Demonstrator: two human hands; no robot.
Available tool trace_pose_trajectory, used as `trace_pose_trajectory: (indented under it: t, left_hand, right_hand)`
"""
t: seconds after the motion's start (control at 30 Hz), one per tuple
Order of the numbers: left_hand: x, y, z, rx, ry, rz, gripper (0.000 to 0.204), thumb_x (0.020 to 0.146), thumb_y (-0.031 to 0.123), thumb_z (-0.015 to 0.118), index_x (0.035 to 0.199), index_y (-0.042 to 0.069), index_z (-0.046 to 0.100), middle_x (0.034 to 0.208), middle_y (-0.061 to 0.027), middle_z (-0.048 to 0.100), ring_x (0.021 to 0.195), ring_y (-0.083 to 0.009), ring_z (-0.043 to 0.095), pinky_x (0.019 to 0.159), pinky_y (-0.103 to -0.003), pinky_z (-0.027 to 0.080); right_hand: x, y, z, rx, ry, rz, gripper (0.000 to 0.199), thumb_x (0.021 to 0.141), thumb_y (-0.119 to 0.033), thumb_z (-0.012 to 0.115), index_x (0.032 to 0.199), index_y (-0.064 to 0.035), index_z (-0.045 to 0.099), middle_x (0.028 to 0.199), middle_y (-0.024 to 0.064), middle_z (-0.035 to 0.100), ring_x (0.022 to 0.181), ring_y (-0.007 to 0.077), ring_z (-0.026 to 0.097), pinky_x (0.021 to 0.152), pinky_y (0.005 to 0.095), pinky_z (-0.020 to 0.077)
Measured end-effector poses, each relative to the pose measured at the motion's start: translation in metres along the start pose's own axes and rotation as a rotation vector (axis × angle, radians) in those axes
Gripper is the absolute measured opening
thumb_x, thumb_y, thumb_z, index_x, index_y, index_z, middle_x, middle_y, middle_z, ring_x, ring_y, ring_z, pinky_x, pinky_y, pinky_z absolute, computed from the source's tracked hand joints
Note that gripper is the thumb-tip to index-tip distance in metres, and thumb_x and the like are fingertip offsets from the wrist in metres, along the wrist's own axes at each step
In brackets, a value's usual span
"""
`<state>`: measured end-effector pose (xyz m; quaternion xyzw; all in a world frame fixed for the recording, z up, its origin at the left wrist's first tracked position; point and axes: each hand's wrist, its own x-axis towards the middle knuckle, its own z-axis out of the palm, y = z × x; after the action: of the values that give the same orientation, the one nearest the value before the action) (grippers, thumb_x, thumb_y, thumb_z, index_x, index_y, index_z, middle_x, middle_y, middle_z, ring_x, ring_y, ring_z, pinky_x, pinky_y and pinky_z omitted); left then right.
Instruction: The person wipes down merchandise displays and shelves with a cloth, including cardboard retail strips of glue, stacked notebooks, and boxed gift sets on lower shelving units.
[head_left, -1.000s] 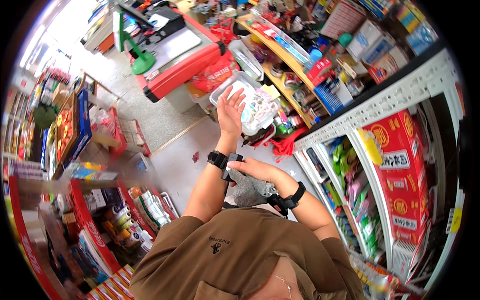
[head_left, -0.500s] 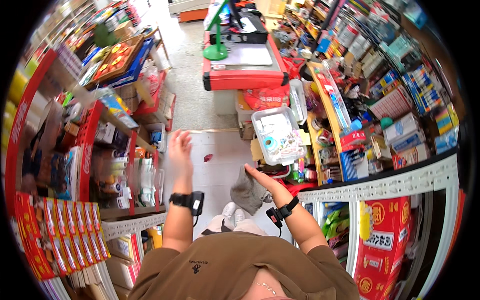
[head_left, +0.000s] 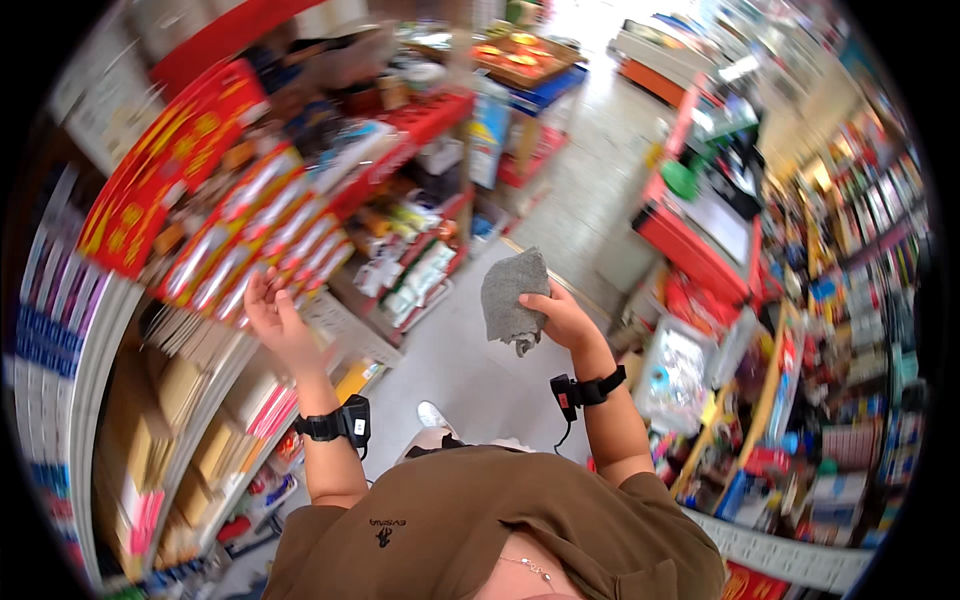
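Observation:
A grey folded cloth (head_left: 513,300) hangs over the walkway, pinched at its right side by my right hand (head_left: 563,318). The thumb lies across its face; the other fingers are hidden behind it. My left hand (head_left: 284,328) holds nothing, its fingers loosely bent and apart. It is in front of the left shelving, nearest to a hanging display of red and yellow packs (head_left: 255,240), and I cannot tell whether it touches them. Each wrist wears a black strap with a small box.
Shelves with stacked paper goods (head_left: 205,420) line the near left. Farther off stand a red-edged counter (head_left: 690,245) and a tray of orange-red goods (head_left: 520,62). A clear plastic bin (head_left: 672,375) and crowded shelves fill the right. Pale floor (head_left: 450,350) runs between.
My view and body have turned left, toward the shelving. My right hand has raised the grey cloth in front of me. My left hand has moved over beside the hanging packs.

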<state>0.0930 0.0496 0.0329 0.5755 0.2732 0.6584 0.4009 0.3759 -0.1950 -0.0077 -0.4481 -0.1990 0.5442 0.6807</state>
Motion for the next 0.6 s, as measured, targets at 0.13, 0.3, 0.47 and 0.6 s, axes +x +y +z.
trace_pose_trajectory:
  t: [0.13,0.3,0.47,0.6]
  left_hand:
    - [0.028,0.021,-0.045,0.156,0.116,0.198,0.045,0.09,0.001,0.052,0.133,0.003,0.041,0.132,-0.0115,0.046,0.116,-0.0191,0.047,0.099,-0.031,0.038]
    - [0.055,0.031,-0.087,0.417,0.284,0.411,0.049,0.087,0.007,0.061,0.132,0.003,0.042,0.139,-0.0111,0.037,0.121,-0.0207,0.043,0.101,-0.035,0.037]
    - [0.061,0.03,-0.102,0.359,0.233,0.263,0.055,0.082,0.009,0.07,0.13,0.001,0.043,0.124,-0.0108,0.048,0.11,-0.0192,0.051,0.09,-0.032,0.046]
    - [0.067,0.031,-0.1,0.414,0.196,0.179,0.053,0.08,0.005,0.071,0.127,0.003,0.047,0.119,-0.0089,0.052,0.105,-0.0173,0.054,0.087,-0.031,0.046]
  right_hand:
    - [0.081,-0.005,0.077,-0.427,-0.066,-0.154,0.05,0.085,-0.009,0.063,0.131,0.0003,0.046,0.118,0.005,0.058,0.106,0.0131,0.054,0.094,0.0297,0.0426]
    - [0.135,-0.026,0.188,-0.472,-0.084,-0.587,0.046,0.086,-0.004,0.061,0.129,0.0017,0.047,0.118,0.0059,0.058,0.107,0.0126,0.053,0.094,0.0292,0.0424]
    - [0.165,-0.038,0.28,-0.809,0.012,-1.353,0.046,0.083,0.0,0.058,0.128,-0.0004,0.05,0.137,0.0193,0.044,0.126,0.0297,0.045,0.103,0.0377,0.0359]
    - [0.169,-0.015,0.324,-0.857,-0.162,-1.441,0.064,0.066,0.008,0.054,0.129,-0.0043,0.053,0.146,0.0218,0.034,0.137,0.0391,0.03,0.112,0.0454,0.0243]
